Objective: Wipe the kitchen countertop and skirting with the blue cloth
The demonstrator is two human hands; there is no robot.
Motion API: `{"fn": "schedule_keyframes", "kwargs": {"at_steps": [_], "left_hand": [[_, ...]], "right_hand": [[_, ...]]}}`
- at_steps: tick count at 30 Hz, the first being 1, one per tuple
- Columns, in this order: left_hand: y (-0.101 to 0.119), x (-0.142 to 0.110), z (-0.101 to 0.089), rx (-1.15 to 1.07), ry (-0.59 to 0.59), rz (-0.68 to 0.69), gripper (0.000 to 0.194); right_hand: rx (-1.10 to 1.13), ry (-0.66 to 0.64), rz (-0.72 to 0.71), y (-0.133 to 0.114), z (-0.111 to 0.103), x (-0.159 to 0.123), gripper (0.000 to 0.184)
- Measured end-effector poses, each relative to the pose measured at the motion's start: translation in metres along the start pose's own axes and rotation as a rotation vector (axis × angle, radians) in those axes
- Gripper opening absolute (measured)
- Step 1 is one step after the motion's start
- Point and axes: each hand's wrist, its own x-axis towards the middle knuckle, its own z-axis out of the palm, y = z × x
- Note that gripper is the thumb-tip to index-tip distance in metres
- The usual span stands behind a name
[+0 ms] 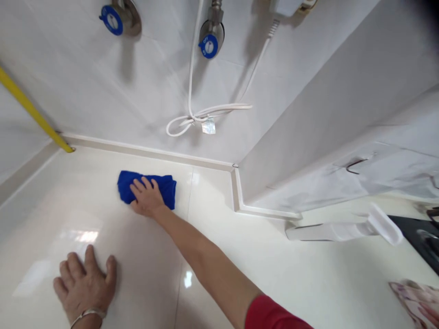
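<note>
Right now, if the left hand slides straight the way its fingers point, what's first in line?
Likely the raised trim strip at the foot of the wall, across the glossy tiles. The left hand points past the blue cloth, which lies off to its right. Depth is hard to judge from this view.

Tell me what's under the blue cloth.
The blue cloth lies on the shiny cream surface, with the right hand on top. The patch directly beneath it is covered, so I can't see it.
</note>
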Motion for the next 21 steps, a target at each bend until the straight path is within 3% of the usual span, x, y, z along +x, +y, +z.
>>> {"fn": "schedule_keyframes", "kwargs": {"at_steps": [5,10,14,21], "left_hand": [[-0.006,0.0,0.004,-0.066,0.095,0.043,0.076],[-0.008,-0.001,0.009,-0.046,0.09,0.014,0.072],[-0.01,-0.003,0.013,-0.036,0.099,0.008,0.069],[-0.012,-0.009,0.014,-0.057,0.06,-0.002,0.067]], "right_hand": [[0.041,-0.065,-0.283,-0.032,0.0,-0.059,0.058],[0.116,-0.143,-0.39,-0.017,-0.015,-0.121,0.062],[0.113,-0.182,-0.319,0.006,-0.021,-0.168,0.064],[-0.184,-0.072,0.056,0.07,-0.025,-0.249,0.062]]}}
